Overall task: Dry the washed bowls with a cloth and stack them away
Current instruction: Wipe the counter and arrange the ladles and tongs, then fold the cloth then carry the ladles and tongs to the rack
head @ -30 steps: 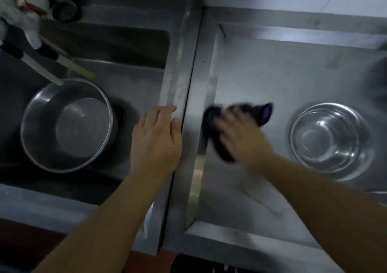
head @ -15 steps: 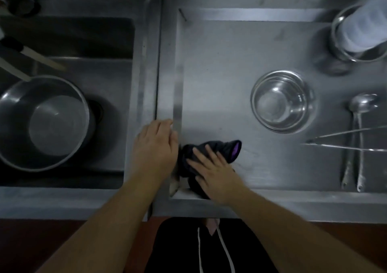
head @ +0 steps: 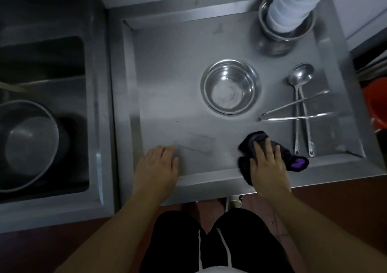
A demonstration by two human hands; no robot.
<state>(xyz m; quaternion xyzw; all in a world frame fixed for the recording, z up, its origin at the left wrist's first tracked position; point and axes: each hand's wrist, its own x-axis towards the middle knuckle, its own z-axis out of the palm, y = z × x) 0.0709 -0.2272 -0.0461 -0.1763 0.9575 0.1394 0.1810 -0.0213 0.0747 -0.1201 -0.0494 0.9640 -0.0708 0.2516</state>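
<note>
Cloth [head: 249,147] is pressed flat under spread right hand [head: 269,168] fingers; tongs [head: 297,110] could be knocked if swept wider.

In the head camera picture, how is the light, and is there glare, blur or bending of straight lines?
Head view: the light is dim and bluish; small bright glints sit inside the steel bowl and on the ladle. The straight counter edge bows, so the wide lens distorts. The right hand on the dark cloth and the left hand look only slightly soft.
</note>
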